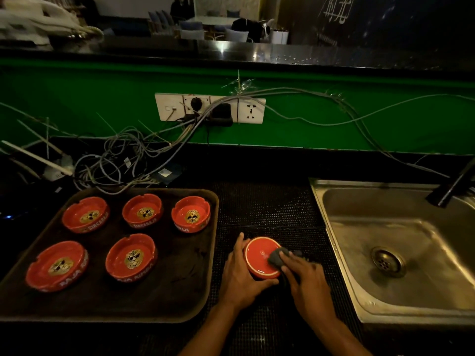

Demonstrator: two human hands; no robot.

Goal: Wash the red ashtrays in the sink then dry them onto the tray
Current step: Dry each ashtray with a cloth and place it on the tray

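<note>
Both hands are down at the near edge of the counter, working on one round red ashtray (261,258) turned upside down on the black ribbed rubber mat (267,209), between the tray and the sink. Left hand (240,274) cups the ashtray's near-left side, fingers curled round the wall and thumb along the front, pinning it in place; right hand (304,278) has its fingers bent over a small dark grey cloth (279,258), pressing it onto the flat red base. Glossy finish, thick wall, rigid for sure, and it reads as glazed ceramic or hard melamine, so I'd judge it fairly weighty for its size, slick if any water is left on it, and likely to chip if it slides off onto steel. Best hold looks like the outer wall, fingers spread round the rim as the left hand has it, not the smooth base. Out to the left, the brown rectangular serving tray (180,304) carries five matching red ashtrays, upright, gold emblems showing, three in the back row and two in front, all apart from one another, with a free spot at the front right. Out to the right, the stainless steel sink (341,242) sits with its drain uncovered and a black tap (452,186) over the far corner.
</note>
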